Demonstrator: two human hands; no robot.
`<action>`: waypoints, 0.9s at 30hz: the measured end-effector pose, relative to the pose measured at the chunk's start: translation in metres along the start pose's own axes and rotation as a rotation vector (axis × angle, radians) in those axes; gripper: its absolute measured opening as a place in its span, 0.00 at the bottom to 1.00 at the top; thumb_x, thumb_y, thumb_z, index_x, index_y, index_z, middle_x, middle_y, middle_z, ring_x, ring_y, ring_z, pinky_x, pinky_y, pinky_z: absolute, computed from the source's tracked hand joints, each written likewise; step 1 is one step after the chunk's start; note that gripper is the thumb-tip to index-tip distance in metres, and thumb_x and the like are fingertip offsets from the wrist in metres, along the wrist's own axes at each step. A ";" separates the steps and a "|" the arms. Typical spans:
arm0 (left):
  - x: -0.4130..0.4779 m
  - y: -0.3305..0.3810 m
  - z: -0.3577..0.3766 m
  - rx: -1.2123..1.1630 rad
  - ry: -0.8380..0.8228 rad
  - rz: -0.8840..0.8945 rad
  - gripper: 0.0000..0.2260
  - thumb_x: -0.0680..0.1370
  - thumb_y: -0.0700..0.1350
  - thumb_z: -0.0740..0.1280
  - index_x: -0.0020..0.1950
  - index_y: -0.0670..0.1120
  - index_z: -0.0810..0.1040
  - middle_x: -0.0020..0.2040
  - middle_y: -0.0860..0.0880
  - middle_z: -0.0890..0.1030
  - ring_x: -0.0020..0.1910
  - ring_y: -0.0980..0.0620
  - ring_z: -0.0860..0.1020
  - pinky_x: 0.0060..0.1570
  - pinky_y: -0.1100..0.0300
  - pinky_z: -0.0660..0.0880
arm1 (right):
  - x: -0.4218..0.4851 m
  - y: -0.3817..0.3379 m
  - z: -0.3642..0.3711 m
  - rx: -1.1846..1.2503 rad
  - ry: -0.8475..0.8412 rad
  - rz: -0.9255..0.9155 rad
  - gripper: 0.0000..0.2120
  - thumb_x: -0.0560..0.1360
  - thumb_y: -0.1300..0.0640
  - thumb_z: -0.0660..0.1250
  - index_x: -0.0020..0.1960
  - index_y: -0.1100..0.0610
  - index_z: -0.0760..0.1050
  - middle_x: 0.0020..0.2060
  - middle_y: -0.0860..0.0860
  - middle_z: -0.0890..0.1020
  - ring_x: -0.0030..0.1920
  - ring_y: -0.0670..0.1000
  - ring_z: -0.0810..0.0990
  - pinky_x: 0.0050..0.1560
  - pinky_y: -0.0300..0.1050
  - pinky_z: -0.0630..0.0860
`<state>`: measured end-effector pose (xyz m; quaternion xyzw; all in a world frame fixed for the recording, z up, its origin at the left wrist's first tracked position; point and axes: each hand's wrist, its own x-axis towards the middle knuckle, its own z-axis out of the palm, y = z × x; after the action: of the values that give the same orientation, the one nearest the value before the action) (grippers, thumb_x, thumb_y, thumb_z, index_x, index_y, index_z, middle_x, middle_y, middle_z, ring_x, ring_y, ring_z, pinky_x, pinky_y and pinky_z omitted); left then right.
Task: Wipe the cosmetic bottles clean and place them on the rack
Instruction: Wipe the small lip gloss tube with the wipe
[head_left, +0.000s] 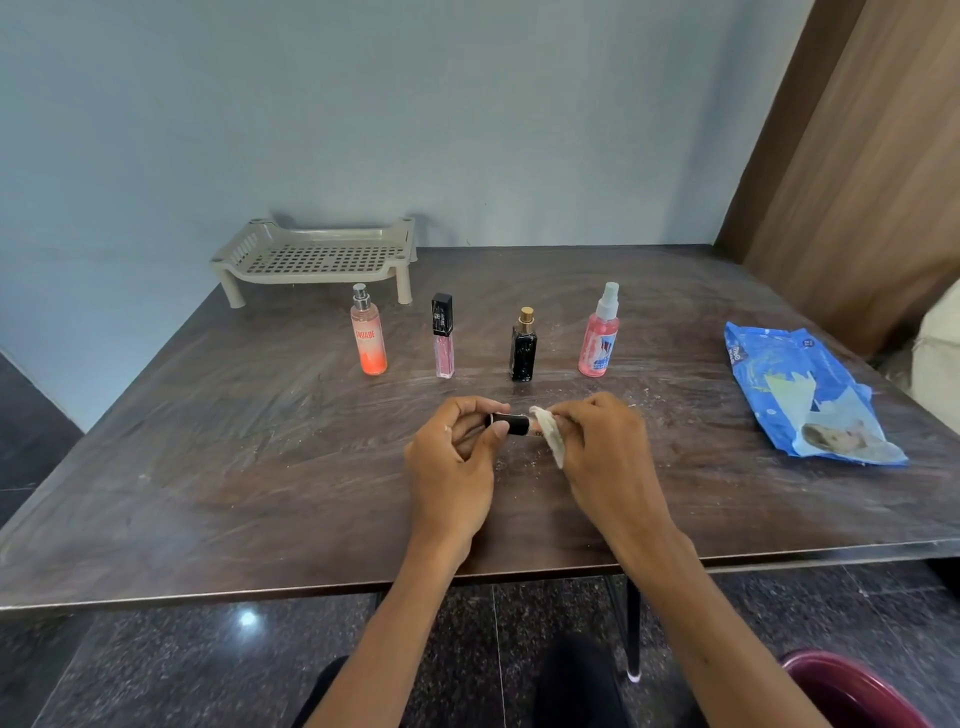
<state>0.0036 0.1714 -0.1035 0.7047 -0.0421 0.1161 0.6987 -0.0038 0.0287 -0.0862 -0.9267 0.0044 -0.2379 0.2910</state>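
left hand (450, 467) round dark tube (511, 423) beside wipe (554, 442)

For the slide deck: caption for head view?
Wiping step: left hand holds small dark bottle, right hand rubs it with white wipe.

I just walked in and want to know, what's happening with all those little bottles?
A person is cleaning a small dark tube: the left hand holds it, the right hand rubs it with a white wipe. An orange spray bottle, pink gloss tube, black bottle and pink spray bottle stand in a row on the table. None is on the rack yet.
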 end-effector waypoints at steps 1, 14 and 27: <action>0.000 0.000 0.000 0.005 -0.004 0.011 0.07 0.75 0.36 0.74 0.50 0.46 0.82 0.47 0.51 0.87 0.49 0.59 0.85 0.52 0.62 0.81 | 0.000 -0.008 0.003 0.016 -0.005 -0.033 0.08 0.78 0.60 0.65 0.52 0.58 0.83 0.41 0.51 0.76 0.38 0.48 0.74 0.35 0.32 0.65; -0.001 -0.003 0.000 -0.034 0.021 -0.028 0.08 0.77 0.33 0.71 0.51 0.44 0.83 0.47 0.49 0.87 0.50 0.55 0.86 0.55 0.54 0.82 | -0.006 0.014 -0.007 0.043 0.008 0.063 0.10 0.77 0.58 0.66 0.56 0.58 0.82 0.41 0.51 0.76 0.38 0.47 0.73 0.34 0.30 0.64; 0.001 -0.003 0.000 -0.041 0.027 -0.027 0.08 0.76 0.36 0.73 0.48 0.49 0.83 0.45 0.50 0.87 0.48 0.54 0.86 0.51 0.55 0.82 | -0.001 -0.026 0.013 0.049 -0.022 -0.133 0.07 0.76 0.60 0.67 0.51 0.61 0.82 0.43 0.53 0.76 0.40 0.51 0.76 0.39 0.46 0.76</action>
<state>0.0050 0.1719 -0.1067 0.6890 -0.0254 0.1153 0.7151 -0.0022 0.0572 -0.0824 -0.9201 -0.0663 -0.2464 0.2972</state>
